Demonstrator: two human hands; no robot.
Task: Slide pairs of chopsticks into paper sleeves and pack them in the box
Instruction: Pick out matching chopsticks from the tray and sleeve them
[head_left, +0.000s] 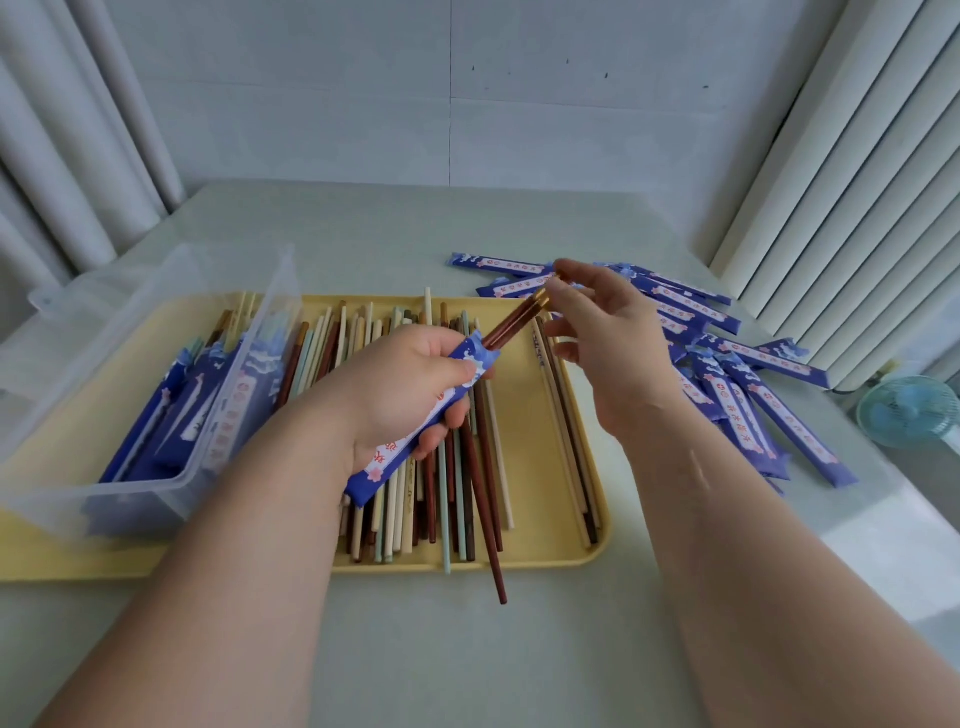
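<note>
Left hand (410, 384) grips blue paper sleeve (470, 361) — right hand (608, 338) pinches gold-capped reddish-brown chopstick pair (514, 322), long axis in line with sleeve.

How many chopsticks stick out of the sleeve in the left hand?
2. Both brown chopsticks lie side by side, lower ends inside the blue sleeve held by the left hand, gold-tipped upper ends pinched by the right hand.

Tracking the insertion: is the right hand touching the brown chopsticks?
Touching. Head view: the right hand pinches the brown chopsticks by their gold ends.
</note>
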